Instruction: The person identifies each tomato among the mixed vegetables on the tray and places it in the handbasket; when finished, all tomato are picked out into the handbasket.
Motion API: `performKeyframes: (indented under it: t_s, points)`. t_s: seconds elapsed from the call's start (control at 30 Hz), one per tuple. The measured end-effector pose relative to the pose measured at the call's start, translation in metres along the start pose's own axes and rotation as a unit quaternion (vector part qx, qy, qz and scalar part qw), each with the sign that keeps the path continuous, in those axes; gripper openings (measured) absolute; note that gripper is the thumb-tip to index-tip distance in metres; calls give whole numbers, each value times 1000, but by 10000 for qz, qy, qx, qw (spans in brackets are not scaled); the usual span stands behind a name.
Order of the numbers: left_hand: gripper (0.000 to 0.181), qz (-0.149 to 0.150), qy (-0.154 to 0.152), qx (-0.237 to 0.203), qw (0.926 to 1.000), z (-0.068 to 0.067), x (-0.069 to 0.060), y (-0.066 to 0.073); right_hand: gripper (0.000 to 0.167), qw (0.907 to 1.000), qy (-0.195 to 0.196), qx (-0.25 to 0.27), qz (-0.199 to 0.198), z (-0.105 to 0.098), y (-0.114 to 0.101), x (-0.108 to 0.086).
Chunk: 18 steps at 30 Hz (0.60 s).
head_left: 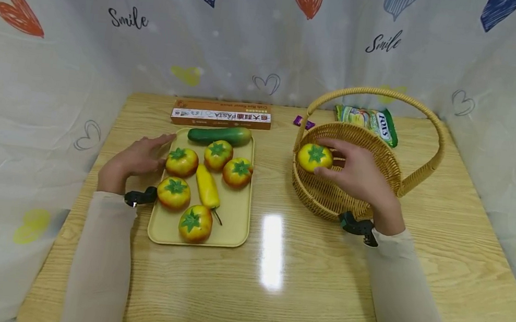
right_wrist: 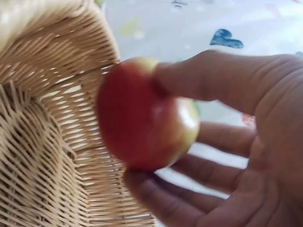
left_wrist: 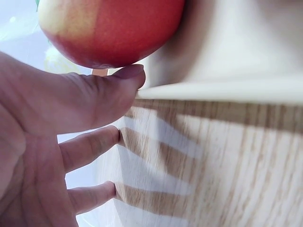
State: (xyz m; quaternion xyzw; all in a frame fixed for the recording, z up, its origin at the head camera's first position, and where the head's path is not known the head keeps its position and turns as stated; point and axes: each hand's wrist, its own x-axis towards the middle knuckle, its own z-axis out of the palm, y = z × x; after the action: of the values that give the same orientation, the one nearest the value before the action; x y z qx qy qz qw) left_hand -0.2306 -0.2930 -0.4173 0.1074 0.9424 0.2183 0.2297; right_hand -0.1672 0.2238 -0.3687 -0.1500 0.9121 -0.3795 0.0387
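Observation:
My right hand [head_left: 359,173] pinches a yellow-and-red tomato [head_left: 315,157] with a green star-shaped top, over the left part of the wicker basket [head_left: 312,201]. In the right wrist view, thumb and fingertips hold the tomato [right_wrist: 144,118] by its sides, beside the woven wall. At the left edge of the cream tray [head_left: 232,226], my left hand [head_left: 137,160] rests with fingers extended, its thumb by the rim. Several similar tomatoes [head_left: 174,192] lie on the tray with a yellow pepper [head_left: 208,187] and a green cucumber [head_left: 219,135].
Behind the tray lies a long pasta box [head_left: 221,115]. A green snack bag [head_left: 375,122] and a small purple packet [head_left: 303,122] are behind the basket. The tall basket handle [head_left: 427,171] arches over the basket. A printed curtain [head_left: 252,39] borders the table.

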Motion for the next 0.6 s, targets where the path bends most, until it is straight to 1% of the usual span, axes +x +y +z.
performKeyframes:
  t_s: [0.07, 0.13, 0.27, 0.43, 0.5, 0.6]
  points:
    - [81, -8, -8, -12, 10000, 0, 0, 0, 62, 9995, -202, -141, 201, 2, 3, 1]
    - [81, -14, -6, -19, 10000, 0, 0, 0, 62, 9987, -329, -270, 283, 4, 5, 3]
    - [80, -13, 32, 12, 10000, 1, -1, -1, 65, 9964, -567, -562, 287, 9, 8, 7]
    - [79, 63, 62, 24, 10000, 2, 0, -1, 71, 9928, -794, -859, 269, 12, 12, 9]
    - [79, 88, 67, 18, 9999, 2, 1, -2, 71, 9927, -818, -847, 274, 12, 11, 9]
    - [79, 127, 86, 46, 9999, 2, 1, -2, 68, 9940, -792, -696, 291, 11, 7, 6]
